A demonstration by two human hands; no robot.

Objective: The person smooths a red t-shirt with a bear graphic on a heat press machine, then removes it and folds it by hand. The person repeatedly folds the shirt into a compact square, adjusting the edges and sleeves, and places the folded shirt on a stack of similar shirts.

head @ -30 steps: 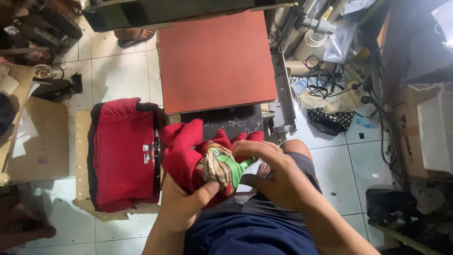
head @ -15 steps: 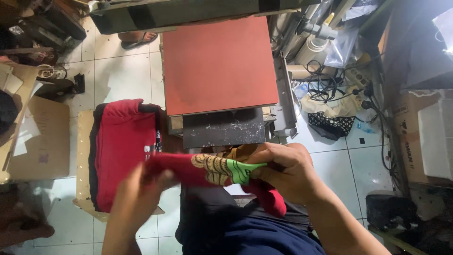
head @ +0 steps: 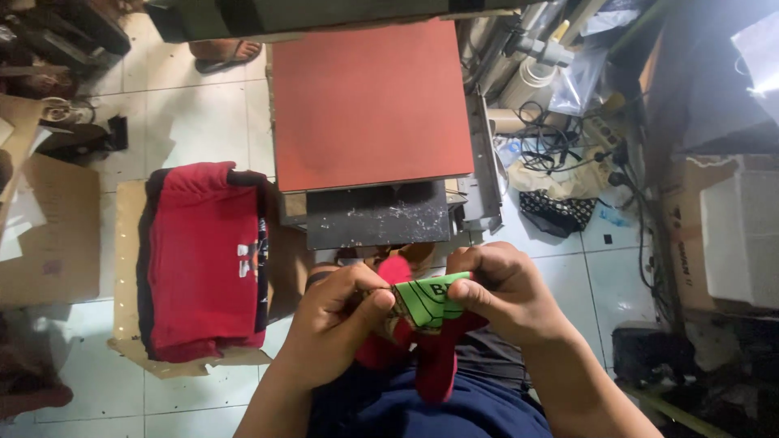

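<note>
Both my hands hold a bunched red garment (head: 438, 361) with a green and tan printed patch (head: 428, 302) over my lap. My left hand (head: 337, 328) pinches the cloth at the patch's left edge. My right hand (head: 503, 288) grips the patch's right side with thumb and fingers closed. The red cloth hangs down between my hands onto my dark blue shorts (head: 430, 410). Just ahead stands a heat press with a flat red-orange platen (head: 369, 101) and a scratched black base plate (head: 377, 215).
A stack of folded red garments (head: 203, 259) lies on a cardboard sheet (head: 126, 243) on the white tile floor at my left. Cables, a power strip (head: 604, 130) and boxes (head: 722, 235) crowd the right. A sandalled foot (head: 223, 53) shows at the top left.
The garment was stretched out sideways between my hands. My left hand has come in toward the right, and the cloth is now bunched tightly at the printed patch.
</note>
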